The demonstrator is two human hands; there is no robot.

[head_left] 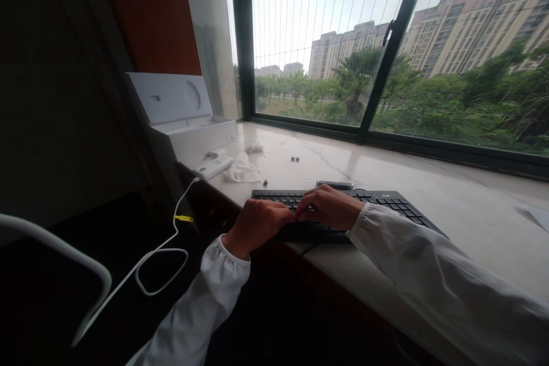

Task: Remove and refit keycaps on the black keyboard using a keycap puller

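Observation:
A black keyboard (386, 205) lies near the front edge of a pale stone sill (450, 194). My left hand (257, 224) rests over the keyboard's left end with its fingers curled down, so what they touch is hidden. My right hand (329, 207) lies beside it on the keys, fingers bent and pressed close together, meeting the left hand's fingertips. Both arms wear white sleeves. A dark slim object (335, 185) lies just behind the keyboard.
An open white box (184, 111) stands at the sill's left end, with a white adapter (213, 164) and its cable (163, 251) hanging down. Crumpled white wrapping (243, 170) and small bits (294, 158) lie nearby. A white chair rail (64, 251) is at the left. The window is behind.

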